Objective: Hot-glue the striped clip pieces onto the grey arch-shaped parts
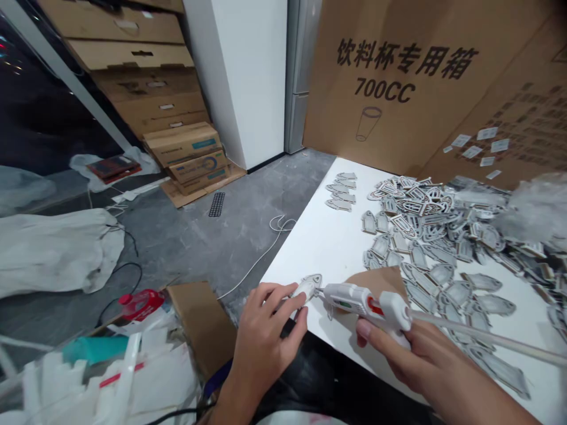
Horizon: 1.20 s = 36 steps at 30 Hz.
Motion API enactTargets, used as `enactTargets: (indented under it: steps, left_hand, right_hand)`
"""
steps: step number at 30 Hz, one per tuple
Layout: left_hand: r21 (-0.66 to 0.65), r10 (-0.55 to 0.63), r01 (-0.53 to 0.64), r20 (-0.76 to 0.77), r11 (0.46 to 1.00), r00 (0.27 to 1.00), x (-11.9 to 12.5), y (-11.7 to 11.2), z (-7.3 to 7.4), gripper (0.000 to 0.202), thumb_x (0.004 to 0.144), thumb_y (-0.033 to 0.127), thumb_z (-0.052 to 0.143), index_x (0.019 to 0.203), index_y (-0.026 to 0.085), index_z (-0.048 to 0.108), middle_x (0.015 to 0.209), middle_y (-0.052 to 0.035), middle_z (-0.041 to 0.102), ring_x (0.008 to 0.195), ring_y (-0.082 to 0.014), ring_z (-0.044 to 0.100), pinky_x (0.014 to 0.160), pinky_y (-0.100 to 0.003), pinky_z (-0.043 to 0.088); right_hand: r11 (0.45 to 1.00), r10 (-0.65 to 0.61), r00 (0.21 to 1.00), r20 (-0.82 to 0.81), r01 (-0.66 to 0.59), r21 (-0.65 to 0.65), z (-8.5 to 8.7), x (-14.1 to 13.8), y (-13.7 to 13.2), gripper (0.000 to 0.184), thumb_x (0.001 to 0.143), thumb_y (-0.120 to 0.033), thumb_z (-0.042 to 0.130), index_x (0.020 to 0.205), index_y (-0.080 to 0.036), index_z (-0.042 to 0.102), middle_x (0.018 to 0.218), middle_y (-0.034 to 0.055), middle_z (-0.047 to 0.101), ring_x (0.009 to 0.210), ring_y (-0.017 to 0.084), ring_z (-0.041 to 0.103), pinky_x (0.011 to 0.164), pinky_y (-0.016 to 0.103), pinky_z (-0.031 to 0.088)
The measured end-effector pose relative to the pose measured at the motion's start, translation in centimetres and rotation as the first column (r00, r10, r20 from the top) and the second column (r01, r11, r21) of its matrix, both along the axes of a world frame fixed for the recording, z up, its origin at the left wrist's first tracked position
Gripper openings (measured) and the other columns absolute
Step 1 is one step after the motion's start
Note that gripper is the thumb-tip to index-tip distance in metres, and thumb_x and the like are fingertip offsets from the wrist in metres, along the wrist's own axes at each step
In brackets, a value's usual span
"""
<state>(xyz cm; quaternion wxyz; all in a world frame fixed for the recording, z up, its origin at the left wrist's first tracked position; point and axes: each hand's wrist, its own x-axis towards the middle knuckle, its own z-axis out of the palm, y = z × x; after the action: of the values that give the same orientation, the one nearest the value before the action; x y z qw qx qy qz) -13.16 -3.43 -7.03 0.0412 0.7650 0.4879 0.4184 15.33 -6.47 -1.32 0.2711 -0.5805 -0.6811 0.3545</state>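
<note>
At the near left edge of the white table [305,242], my left hand [268,330] pinches a small flat grey-and-white cutout [312,283] with a pointed end. My right hand [411,354] is wrapped round a white hot glue gun [348,295]. The gun's nozzle is at the cutout's right side; whether it touches cannot be made out. A long translucent glue stick [487,339] sticks out of the gun's back. Beneath the gun lies a piece of brown cardboard [392,280].
A heap of similar cutouts [420,200] spreads over the table's right side, beside crumpled clear plastic [540,206]. A small row of cutouts [341,192] lies at the far left corner. Large cardboard boxes [376,77] stand behind. A white cable [261,257] runs across the floor.
</note>
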Motion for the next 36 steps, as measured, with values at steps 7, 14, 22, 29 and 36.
enactTargets:
  steps: [7,14,22,29,36]
  left_hand:
    - [-0.077,-0.003,0.012,0.121,0.997,0.993,-0.2,0.0,-0.4,0.021,0.097,0.015,0.073,0.113,0.028,0.075,0.117,-0.0034,0.08,0.104,-0.0254,0.067,0.091,-0.046,0.056]
    - [-0.081,-0.005,0.019,0.166,0.997,0.986,-0.2,0.1,-1.0,0.02,0.095,0.014,0.075,0.11,0.027,0.076,0.117,-0.0012,0.08,0.102,-0.0235,0.066,0.091,-0.044,0.055]
    - [-0.08,0.005,0.009,0.174,0.997,0.985,-0.1,0.1,-1.0,0.021,0.093,0.013,0.076,0.109,0.027,0.076,0.116,-0.0021,0.081,0.1,-0.0234,0.067,0.086,-0.045,0.057]
    - [-0.064,0.013,-0.003,0.166,0.998,0.986,0.0,0.0,-0.9,0.022,0.093,0.013,0.076,0.109,0.027,0.076,0.115,-0.0031,0.081,0.098,-0.0243,0.068,0.084,-0.045,0.058]
    - [-0.081,0.004,0.008,0.148,0.997,0.989,-0.1,0.0,-0.9,0.022,0.093,0.012,0.075,0.11,0.026,0.076,0.117,-0.0023,0.081,0.098,-0.0243,0.067,0.086,-0.045,0.057]
  right_hand:
    - [0.982,-0.089,0.992,0.087,0.102,-0.16,2.4,-3.8,3.4,0.043,0.084,-0.07,0.075,0.081,-0.029,0.087,0.059,0.0006,0.062,0.058,0.02,0.06,0.056,0.028,0.052]
    - [0.977,-0.112,0.97,0.215,0.147,-0.154,3.0,-4.5,3.1,0.055,0.088,-0.076,0.067,0.062,-0.029,0.079,0.052,0.0002,0.054,0.047,0.018,0.053,0.047,0.027,0.048]
    - [0.961,0.254,0.88,0.4,-0.275,-0.006,1.3,-0.5,1.5,0.057,0.093,-0.051,0.069,0.149,-0.043,0.065,0.092,0.0056,0.077,0.073,0.025,0.067,0.085,0.038,0.062]
    - [0.936,0.317,0.789,0.526,-0.35,-0.039,0.8,0.6,0.6,0.076,0.09,-0.056,0.076,0.16,-0.046,0.049,0.121,0.0055,0.078,0.101,0.032,0.073,0.098,0.039,0.061]
    - [0.934,0.338,0.77,0.541,-0.345,-0.093,1.2,0.4,0.0,0.071,0.092,-0.047,0.075,0.159,-0.046,0.052,0.118,0.0064,0.076,0.098,0.03,0.072,0.102,0.039,0.059]
